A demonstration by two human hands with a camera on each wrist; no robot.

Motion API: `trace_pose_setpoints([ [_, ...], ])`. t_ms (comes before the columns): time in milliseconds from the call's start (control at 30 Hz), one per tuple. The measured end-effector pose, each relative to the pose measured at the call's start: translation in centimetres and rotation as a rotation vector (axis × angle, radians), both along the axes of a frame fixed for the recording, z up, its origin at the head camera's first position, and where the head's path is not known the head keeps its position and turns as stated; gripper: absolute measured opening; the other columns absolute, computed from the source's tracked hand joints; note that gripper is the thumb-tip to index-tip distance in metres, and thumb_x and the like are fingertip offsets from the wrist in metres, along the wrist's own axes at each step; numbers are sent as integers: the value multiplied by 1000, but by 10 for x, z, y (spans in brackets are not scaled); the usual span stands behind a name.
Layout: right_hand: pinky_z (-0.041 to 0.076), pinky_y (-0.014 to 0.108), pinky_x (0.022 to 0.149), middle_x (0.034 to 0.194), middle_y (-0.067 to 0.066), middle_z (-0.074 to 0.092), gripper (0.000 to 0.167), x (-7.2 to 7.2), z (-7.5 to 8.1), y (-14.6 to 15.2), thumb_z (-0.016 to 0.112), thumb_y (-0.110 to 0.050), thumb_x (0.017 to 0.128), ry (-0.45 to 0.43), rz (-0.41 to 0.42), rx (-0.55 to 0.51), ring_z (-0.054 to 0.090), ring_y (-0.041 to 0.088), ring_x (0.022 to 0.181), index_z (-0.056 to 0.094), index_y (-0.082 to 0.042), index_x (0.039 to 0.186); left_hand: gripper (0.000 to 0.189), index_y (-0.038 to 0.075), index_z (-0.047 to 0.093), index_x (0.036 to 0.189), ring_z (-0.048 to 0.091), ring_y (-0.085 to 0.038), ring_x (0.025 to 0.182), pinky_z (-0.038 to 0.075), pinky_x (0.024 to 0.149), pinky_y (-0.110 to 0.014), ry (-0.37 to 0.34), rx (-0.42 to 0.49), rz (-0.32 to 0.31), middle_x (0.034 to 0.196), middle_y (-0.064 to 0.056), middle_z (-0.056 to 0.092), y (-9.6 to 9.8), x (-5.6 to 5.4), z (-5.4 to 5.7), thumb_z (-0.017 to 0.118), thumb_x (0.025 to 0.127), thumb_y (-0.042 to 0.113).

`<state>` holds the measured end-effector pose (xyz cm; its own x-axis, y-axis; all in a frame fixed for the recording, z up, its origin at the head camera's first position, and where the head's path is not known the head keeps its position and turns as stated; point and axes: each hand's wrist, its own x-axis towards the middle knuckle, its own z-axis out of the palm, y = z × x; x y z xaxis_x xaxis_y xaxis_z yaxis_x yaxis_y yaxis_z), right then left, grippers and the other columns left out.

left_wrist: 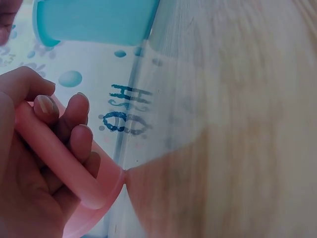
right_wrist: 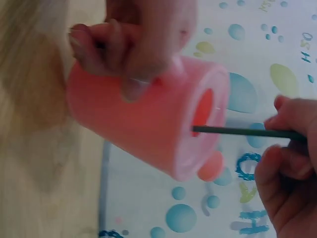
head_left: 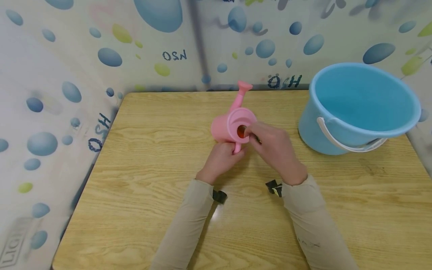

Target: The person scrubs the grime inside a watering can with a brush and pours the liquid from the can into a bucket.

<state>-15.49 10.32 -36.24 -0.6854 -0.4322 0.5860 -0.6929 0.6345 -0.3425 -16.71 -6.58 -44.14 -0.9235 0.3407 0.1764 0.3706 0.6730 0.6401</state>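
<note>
A pink watering can [head_left: 221,127] is tilted over the table, its spout [head_left: 238,101] toward the wall and its round opening facing my right hand. With curled fingers my left hand [head_left: 221,159] grips the can's handle [left_wrist: 59,156]. My right hand [head_left: 275,148] is at the can's mouth and pinches a thin dark green stick [right_wrist: 242,132]. In the right wrist view the stick's far end overlaps the opening, where the can's inside [right_wrist: 203,106] looks orange-red. The stick's near end is hidden in my right fingers.
A large blue bucket [head_left: 307,127] with a white handle [head_left: 337,144] stands at the right rear of the wooden table [head_left: 135,180]. A wall covering [head_left: 141,22] with blue and green dots rises behind and to the left. Dark straps [head_left: 220,197] show by the sleeves.
</note>
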Motion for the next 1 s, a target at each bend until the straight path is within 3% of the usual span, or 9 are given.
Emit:
trace_pose_setpoints([
  [133, 37, 24, 54, 70, 0, 51, 9, -4, -9, -3, 51, -5, 85, 32, -25, -12, 41, 12, 58, 60, -9, 84, 35, 14, 39, 53, 30, -4, 44, 26, 42, -20, -10, 8, -5, 47, 9, 29, 0, 1, 0, 58, 80, 26],
  [400, 35, 23, 54, 65, 1, 45, 18, -6, -16, -6, 66, -5, 78, 112, 16, -49, 39, 13, 59, 68, -11, 95, 34, 14, 39, 52, 29, -3, 43, 26, 41, -20, -17, 9, -2, 47, 9, 29, 1, 2, 2, 58, 78, 23],
  [600, 25, 24, 47, 59, -1, 34, 21, -2, -10, -6, 60, -4, 83, 208, 46, -47, 29, 11, 52, 68, -15, 99, 34, 14, 39, 52, 28, -3, 41, 25, 39, -20, -26, 14, 13, 46, 9, 29, 0, 2, 1, 57, 79, 23],
  [733, 23, 24, 46, 57, -2, 35, 25, 2, -5, -6, 55, -1, 84, 220, 67, -47, 28, 11, 50, 66, -14, 103, 33, 14, 40, 52, 28, -3, 42, 24, 40, -20, -36, 26, 12, 46, 8, 29, 0, 1, 0, 57, 79, 22],
  [1000, 38, 24, 51, 61, 1, 47, 35, 3, 5, 4, 62, -15, 83, 189, 22, -33, 40, 14, 54, 58, -16, 118, 34, 14, 41, 51, 30, -4, 42, 25, 39, -21, -57, 28, 19, 45, 9, 31, -2, 2, 3, 57, 78, 25],
])
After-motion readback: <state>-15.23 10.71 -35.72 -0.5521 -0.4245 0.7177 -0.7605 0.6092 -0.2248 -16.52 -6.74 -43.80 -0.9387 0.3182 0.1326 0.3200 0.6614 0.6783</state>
